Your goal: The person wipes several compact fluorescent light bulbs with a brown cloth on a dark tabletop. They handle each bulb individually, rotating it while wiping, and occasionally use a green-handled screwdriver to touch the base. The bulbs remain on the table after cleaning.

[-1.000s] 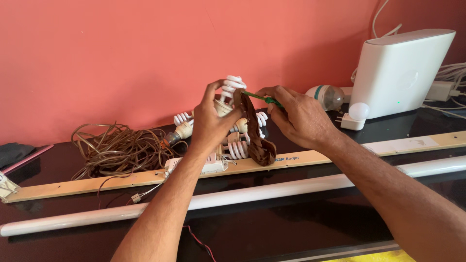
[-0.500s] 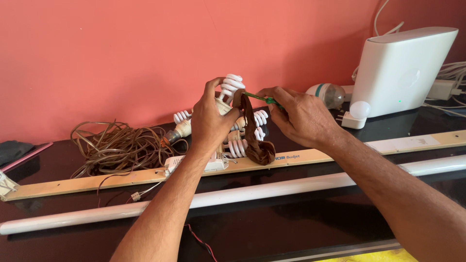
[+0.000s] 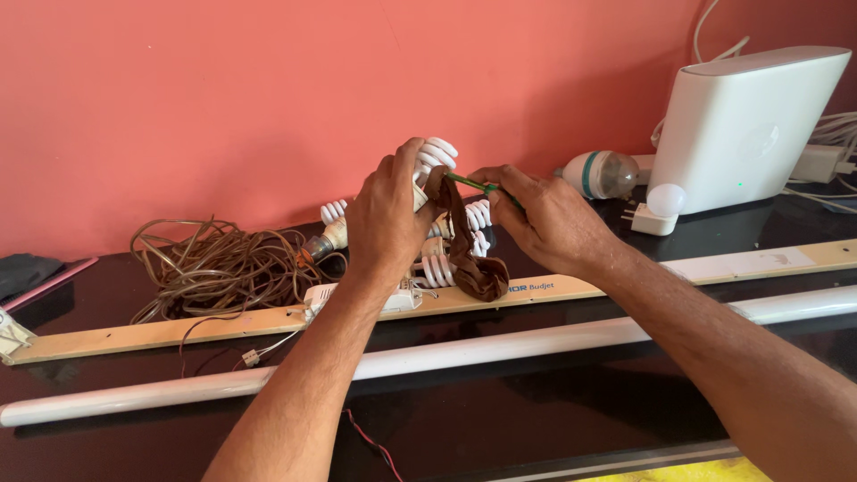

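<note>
Currently, at frame centre, your left hand [image 3: 386, 214] grips the white spiral glass lamp [image 3: 435, 157]; your right hand [image 3: 544, 219] pinches the green-handled screwdriver [image 3: 470, 184]. A slip may crack the glass.

The spiral bulb [image 3: 433, 159] is white, its coiled glass tubes showing at the top; the rest is hidden behind the left hand [image 3: 386, 214], which is wrapped around its base and holds it up above the table, roughly upright. The brown strip [image 3: 466, 241], a crumpled, rag-like band, hangs from just beside the bulb's coils down to a bunched, folded end that rests near the wooden batten. The green tool [image 3: 471, 184] is thin and rod-like, pinched in the fingertips of the right hand [image 3: 546, 223], lying nearly level with its tip against the top of the strip, next to the bulb.
</note>
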